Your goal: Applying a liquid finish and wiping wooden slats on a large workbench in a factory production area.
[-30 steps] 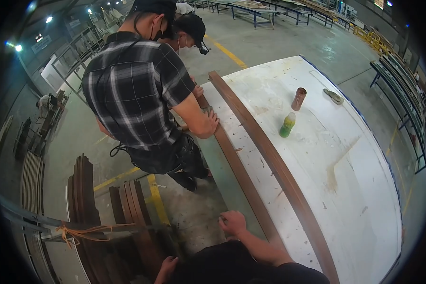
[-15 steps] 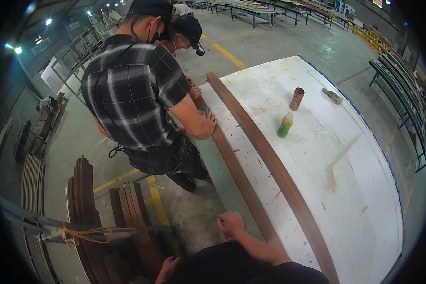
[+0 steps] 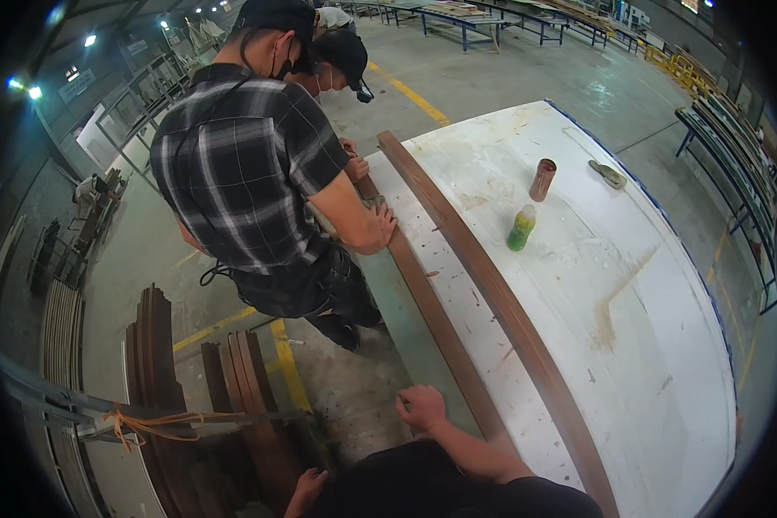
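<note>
Head view. The right hand sits over the near end of a green strip, its fingers curled; whether they grip anything cannot be told. The left hand lies at the near edge beside the dark shirt, its fingers too obscured to judge. The left board runs near to far along the white table, with the right board apart from it. Compared with half a second earlier, almost nothing shifts: a co-worker's hand remains at the left board's far part, suggesting handling stays there.
</note>
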A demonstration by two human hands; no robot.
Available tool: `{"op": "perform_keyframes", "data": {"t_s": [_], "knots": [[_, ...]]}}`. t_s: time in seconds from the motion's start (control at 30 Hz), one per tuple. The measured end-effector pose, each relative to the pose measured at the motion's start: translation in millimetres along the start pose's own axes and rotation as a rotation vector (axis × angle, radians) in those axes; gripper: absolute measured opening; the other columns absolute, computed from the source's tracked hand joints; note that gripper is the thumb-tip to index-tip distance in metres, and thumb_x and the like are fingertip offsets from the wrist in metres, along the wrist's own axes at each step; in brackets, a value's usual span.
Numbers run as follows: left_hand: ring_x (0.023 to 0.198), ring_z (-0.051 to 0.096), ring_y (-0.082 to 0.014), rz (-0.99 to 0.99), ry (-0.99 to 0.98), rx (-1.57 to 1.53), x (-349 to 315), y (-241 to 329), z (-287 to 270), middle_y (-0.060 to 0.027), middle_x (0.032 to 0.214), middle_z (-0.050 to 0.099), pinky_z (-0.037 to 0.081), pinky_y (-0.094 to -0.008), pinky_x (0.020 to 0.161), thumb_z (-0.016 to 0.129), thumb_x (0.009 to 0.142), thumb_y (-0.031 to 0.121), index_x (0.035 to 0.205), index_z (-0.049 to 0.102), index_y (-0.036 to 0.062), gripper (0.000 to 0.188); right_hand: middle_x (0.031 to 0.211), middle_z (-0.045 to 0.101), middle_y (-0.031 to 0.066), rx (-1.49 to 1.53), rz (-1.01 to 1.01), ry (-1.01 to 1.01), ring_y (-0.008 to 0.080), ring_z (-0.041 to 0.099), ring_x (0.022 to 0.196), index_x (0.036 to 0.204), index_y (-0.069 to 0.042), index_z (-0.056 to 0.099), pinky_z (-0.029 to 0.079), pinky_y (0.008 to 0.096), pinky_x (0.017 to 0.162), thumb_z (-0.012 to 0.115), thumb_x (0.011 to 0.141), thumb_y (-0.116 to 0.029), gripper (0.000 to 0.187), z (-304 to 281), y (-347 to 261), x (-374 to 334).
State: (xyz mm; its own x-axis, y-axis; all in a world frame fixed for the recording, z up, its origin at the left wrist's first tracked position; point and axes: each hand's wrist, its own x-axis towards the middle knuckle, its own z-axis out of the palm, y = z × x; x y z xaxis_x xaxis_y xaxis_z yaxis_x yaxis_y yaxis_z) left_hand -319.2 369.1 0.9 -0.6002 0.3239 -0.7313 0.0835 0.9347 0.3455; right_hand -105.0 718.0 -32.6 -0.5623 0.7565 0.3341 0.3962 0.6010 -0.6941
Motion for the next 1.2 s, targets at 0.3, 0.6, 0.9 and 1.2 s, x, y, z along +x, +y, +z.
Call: {"op": "perform_keyframes", "data": {"t_s": [0.3, 0.6, 0.9, 1.2], "knots": [[0.129, 0.063, -0.0347, -0.026, -0.018, -0.08, -2.7, -4.4, 4.5, -0.0254, 0.136, 0.066, 0.05, -0.0383, 0.109, 0.073, 0.09, 0.06, 0.14, 0.059, -0.0067, 0.084, 0.079, 0.069, 0.0015, 0.002, 0.01, -0.004, 0.0251, 0.066, 0.077, 0.086, -0.016, 0.074, 0.049, 0.0405, 0.068, 0.074, 0.082, -0.024, 0.009, -0.2, -1.0, -1.8], [0.124, 0.067, -0.0337, 0.01, -0.022, 0.004, 3.5, -5.0, 5.3, -0.0283, 0.129, 0.069, 0.053, -0.0385, 0.104, 0.073, 0.095, 0.042, 0.142, 0.054, -0.0112, 0.073, 0.077, 0.068, 0.0018, -0.029, 0.018, -0.017, 0.0248, 0.066, 0.077, 0.086, -0.016, 0.074, 0.049, 0.0401, 0.069, 0.073, 0.082, -0.024, 0.009, 1.6, 0.7, -4.6], [0.123, 0.067, -0.0327, 0.0, -0.035, -0.056, 3.4, -7.5, 5.0, -0.0268, 0.131, 0.069, 0.053, -0.0376, 0.103, 0.075, 0.095, 0.038, 0.143, 0.052, -0.011, 0.073, 0.076, 0.066, 0.0018, -0.014, 0.015, -0.01, 0.0252, 0.066, 0.076, 0.084, -0.016, 0.073, 0.049, 0.0404, 0.068, 0.073, 0.083, -0.024, 0.008, 1.5, -1.8, -4.0], [0.125, 0.066, -0.0332, -0.002, -0.035, 0.017, 1.2, 0.6, 1.6, -0.0268, 0.132, 0.068, 0.052, -0.0386, 0.103, 0.074, 0.095, 0.04, 0.144, 0.051, -0.0109, 0.074, 0.074, 0.065, 0.0017, -0.008, 0.006, 0.006, 0.0252, 0.065, 0.075, 0.082, -0.015, 0.072, 0.048, 0.0406, 0.067, 0.074, 0.083, -0.023, 0.008, 1.4, -2.0, -3.2]]}}
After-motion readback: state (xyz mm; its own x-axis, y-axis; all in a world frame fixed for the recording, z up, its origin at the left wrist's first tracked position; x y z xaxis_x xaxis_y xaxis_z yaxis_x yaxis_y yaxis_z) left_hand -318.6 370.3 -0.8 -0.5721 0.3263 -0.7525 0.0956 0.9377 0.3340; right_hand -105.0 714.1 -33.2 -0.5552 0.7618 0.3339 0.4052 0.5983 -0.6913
